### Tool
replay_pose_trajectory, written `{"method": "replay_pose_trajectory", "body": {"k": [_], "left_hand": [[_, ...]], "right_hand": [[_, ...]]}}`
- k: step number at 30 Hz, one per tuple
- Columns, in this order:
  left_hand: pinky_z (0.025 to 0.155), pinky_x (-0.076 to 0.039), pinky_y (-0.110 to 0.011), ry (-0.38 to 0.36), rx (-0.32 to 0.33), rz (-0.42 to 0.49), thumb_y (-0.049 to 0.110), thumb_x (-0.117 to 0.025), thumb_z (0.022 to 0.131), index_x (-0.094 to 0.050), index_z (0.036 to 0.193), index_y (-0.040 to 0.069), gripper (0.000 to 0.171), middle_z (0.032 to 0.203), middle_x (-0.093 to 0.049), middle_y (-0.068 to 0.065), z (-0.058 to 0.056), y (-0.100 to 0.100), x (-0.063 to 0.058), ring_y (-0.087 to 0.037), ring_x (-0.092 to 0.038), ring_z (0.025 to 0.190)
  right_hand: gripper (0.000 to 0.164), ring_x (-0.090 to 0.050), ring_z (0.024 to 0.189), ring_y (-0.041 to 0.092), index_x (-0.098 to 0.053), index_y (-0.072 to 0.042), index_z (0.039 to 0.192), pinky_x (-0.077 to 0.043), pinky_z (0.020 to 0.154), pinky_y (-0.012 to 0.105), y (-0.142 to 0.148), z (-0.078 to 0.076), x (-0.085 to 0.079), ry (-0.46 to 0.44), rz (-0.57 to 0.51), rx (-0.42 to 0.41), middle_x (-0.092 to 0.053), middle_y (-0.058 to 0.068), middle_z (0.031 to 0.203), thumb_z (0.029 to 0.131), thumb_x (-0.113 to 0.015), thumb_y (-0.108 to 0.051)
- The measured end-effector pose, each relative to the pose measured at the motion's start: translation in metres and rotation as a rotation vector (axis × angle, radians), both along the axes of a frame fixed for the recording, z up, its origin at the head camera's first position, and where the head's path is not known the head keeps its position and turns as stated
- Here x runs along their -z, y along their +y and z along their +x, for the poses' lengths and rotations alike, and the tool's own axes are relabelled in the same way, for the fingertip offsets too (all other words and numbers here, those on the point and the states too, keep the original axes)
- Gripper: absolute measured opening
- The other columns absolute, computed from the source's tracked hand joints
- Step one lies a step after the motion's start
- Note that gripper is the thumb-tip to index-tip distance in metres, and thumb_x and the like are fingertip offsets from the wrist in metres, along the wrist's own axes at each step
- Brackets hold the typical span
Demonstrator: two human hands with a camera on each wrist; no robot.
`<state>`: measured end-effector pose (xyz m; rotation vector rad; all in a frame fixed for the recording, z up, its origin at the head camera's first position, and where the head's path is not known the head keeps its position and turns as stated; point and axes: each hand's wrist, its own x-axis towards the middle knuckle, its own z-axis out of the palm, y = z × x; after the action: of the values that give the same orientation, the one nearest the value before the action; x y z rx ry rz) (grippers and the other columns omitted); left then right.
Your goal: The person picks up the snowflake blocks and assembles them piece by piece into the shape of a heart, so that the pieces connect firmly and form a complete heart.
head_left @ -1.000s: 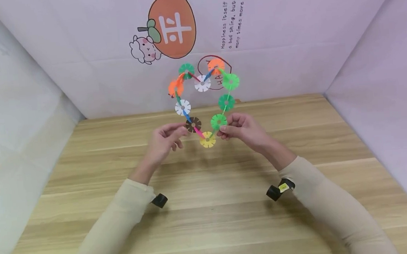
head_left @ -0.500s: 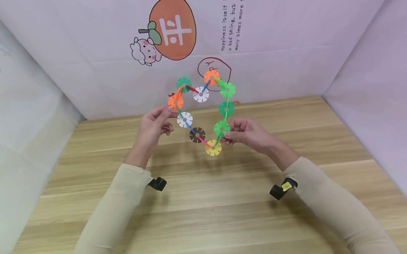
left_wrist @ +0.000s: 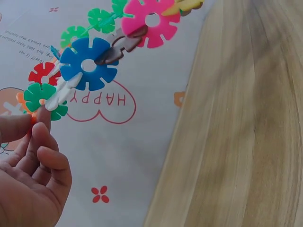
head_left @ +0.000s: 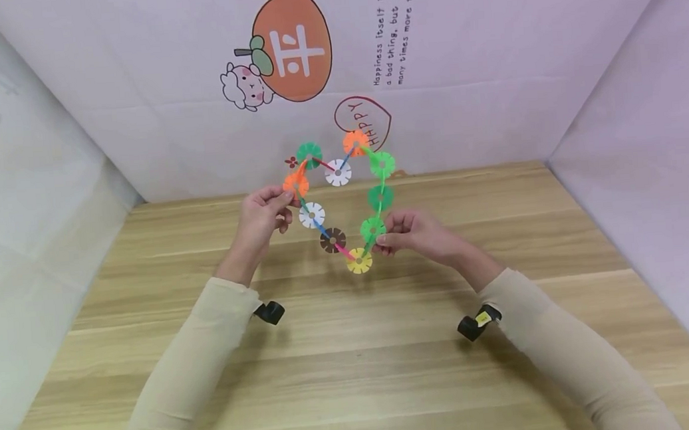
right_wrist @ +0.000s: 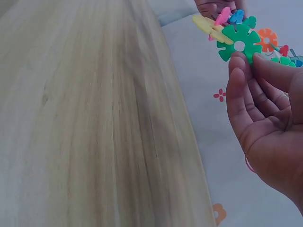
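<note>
Both hands hold up a heart-shaped loop of slotted plastic snowflake discs in green, orange, white, brown, yellow and other colours. My left hand (head_left: 258, 222) pinches an orange disc (head_left: 289, 185) on the loop's left side between thumb and fingers. At the lower right, my right hand (head_left: 421, 237) pinches a green disc (head_left: 368, 226). The loop's point, a yellow disc (head_left: 352, 263), hangs lowest, and a white disc (head_left: 331, 175) marks the dip at the top. In the left wrist view a blue disc (left_wrist: 75, 61) and a pink disc (left_wrist: 137, 23) link the left side edge-on.
A wooden table (head_left: 355, 367) lies under the hands. Behind it stands a white printed backdrop (head_left: 475, 112) with an orange fruit drawing (head_left: 313, 27), a heart outline and lettering. White side walls (head_left: 25, 197) close in left and right. Each wrist carries a small black camera (head_left: 274, 312).
The left hand has moved from beside the brown disc up to the orange disc and taken hold there. The loop has come lower, tilting slightly; the right hand keeps its grip and sinks a little.
</note>
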<state>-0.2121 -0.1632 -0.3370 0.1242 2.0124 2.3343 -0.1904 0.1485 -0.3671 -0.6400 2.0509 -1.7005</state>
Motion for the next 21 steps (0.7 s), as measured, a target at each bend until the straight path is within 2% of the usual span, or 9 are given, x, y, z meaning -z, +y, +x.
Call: {"method": "replay_pose_trajectory", "body": {"k": [3,6,9,13,16,21], "left_hand": [[0.047,-0.039,-0.021,-0.019,-0.009,-0.01,0.012,-0.064,0.1,-0.066,0.097,0.003,0.01,0.081,-0.07,-0.003,0.001,-0.001,0.001,-0.012,-0.05,0.058],[0.048,-0.038,-0.021,-0.035,-0.018,-0.015,0.012,-0.063,0.1,-0.067,0.097,0.003,0.01,0.081,-0.07,-0.003,0.001,-0.002,0.002,-0.012,-0.048,0.058],[0.048,-0.038,-0.021,-0.05,-0.021,-0.019,0.012,-0.063,0.101,-0.068,0.097,0.003,0.011,0.08,-0.07,-0.003,0.001,-0.004,0.004,-0.012,-0.049,0.057],[0.048,-0.038,-0.022,-0.067,-0.01,-0.023,0.013,-0.063,0.101,-0.068,0.098,0.003,0.012,0.081,-0.071,-0.003,0.001,-0.006,0.011,-0.012,-0.049,0.058],[0.049,-0.039,-0.022,-0.081,-0.004,-0.024,0.014,-0.063,0.101,-0.068,0.099,0.002,0.013,0.082,-0.071,-0.003,0.001,-0.006,0.016,-0.012,-0.049,0.059],[0.05,-0.039,-0.022,-0.105,0.0,-0.041,0.015,-0.063,0.101,-0.067,0.103,0.001,0.015,0.087,-0.071,-0.007,0.001,-0.005,0.022,-0.012,-0.05,0.06]], "right_hand": [[0.014,-0.062,0.094,0.052,-0.065,0.005,0.104,-0.054,0.085,0.057,0.001,0.0,-0.002,0.053,0.045,-0.01,-0.066,0.033,0.102,0.098,-0.065,-0.008],[0.023,-0.063,0.092,0.049,-0.066,0.004,0.109,-0.054,0.084,0.057,0.005,-0.003,-0.008,0.076,0.071,0.036,-0.068,0.026,0.101,0.1,-0.065,-0.016],[0.032,-0.065,0.09,0.041,-0.063,0.007,0.113,-0.055,0.085,0.052,0.009,-0.009,-0.013,0.056,0.031,0.13,-0.068,0.023,0.101,0.102,-0.063,-0.022],[0.03,-0.068,0.082,0.025,-0.062,0.01,0.112,-0.058,0.081,0.039,0.01,-0.019,-0.018,0.034,-0.083,0.251,-0.069,0.02,0.097,0.101,-0.064,-0.017],[0.023,-0.069,0.077,0.018,-0.063,0.007,0.112,-0.059,0.076,0.033,0.008,-0.024,-0.022,0.014,-0.137,0.298,-0.07,0.014,0.091,0.1,-0.065,-0.013],[0.018,-0.069,0.071,0.017,-0.062,0.008,0.109,-0.06,0.072,0.033,0.004,-0.029,-0.023,-0.032,-0.153,0.32,-0.07,0.012,0.086,0.099,-0.064,-0.007]]}}
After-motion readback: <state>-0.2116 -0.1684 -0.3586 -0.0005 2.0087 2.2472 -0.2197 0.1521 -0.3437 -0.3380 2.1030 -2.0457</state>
